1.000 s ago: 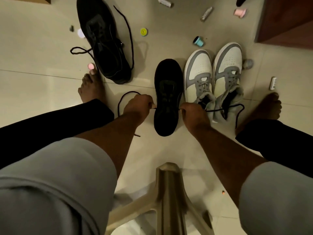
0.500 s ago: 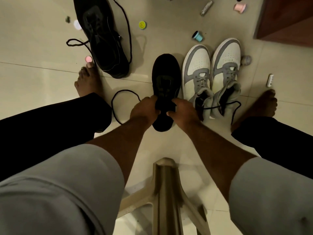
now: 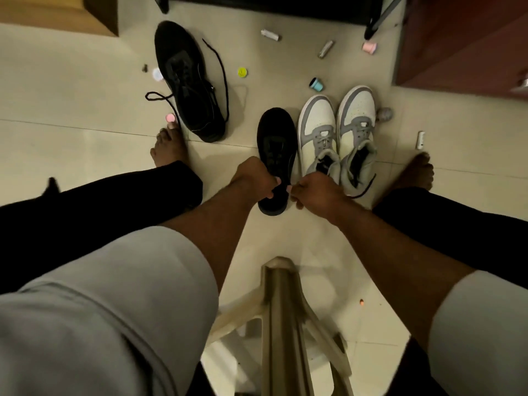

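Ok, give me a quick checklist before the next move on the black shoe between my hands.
1. Left hand grips black shoe at its collar: ok.
2. Right hand pinches the lace there: ok.
3. Lace in left hand too: cannot tell, black on black.
4. Shoe flat on the floor: ok.
5. Its tail lies against grey sneaker: not ok, might snag.
6. Other black shoe well apart: ok.
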A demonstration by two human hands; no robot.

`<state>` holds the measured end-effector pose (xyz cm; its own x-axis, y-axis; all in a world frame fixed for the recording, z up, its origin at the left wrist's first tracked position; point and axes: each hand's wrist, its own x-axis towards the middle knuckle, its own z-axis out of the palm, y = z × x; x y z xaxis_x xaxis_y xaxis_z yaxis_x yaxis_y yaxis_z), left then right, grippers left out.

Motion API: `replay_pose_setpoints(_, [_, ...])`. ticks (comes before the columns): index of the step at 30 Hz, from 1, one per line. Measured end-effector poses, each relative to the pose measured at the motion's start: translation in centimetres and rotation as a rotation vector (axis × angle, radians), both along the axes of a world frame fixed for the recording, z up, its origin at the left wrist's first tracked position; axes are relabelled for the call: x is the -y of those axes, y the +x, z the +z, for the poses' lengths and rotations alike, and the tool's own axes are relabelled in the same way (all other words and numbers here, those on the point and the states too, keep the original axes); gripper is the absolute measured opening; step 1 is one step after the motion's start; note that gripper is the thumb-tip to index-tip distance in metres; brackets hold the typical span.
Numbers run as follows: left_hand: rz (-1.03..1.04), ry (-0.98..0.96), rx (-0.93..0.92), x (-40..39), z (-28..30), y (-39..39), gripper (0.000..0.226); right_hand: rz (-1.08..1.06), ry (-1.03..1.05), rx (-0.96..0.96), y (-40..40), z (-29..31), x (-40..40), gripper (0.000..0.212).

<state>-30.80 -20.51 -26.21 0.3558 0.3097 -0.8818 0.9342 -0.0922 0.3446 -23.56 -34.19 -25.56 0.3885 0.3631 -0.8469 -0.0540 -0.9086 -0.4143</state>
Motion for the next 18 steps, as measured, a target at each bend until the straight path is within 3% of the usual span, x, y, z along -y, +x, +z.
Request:
replay_pose_setpoints(3, [0.045, 0.021, 0.024, 0.6, 4.7, -0.4, 0.027, -0.295, 0.149, -0.152, -1.9, 5.0, -0.9, 0.029])
replay_pose_setpoints(7, [-0.032, 0.086, 0.096, 0.1, 11.1, -1.9, 0.021, -0.675, 0.186, -0.388, -3.8, 8.7, -1.4, 0.024])
replay_pose_setpoints(10, [-0.112, 0.074, 0.132, 0.5, 14.1, -2.4, 0.018, -0.78, 0.228, -0.501, -3.9, 10.3, -1.5, 0.025])
replay_pose_setpoints(15, [-0.19, -0.01, 0.189, 2.7, 16.7, -3.6, 0.01, -0.798, 0.165, -0.465, -4.4, 11.8, -1.5, 0.018])
replay_pose_setpoints(18, [-0.398, -0.073, 0.166, 2.4, 18.6, -2.8, 0.013, -0.913, 0.177, -0.531, -3.8, 12.6, -1.9, 0.023])
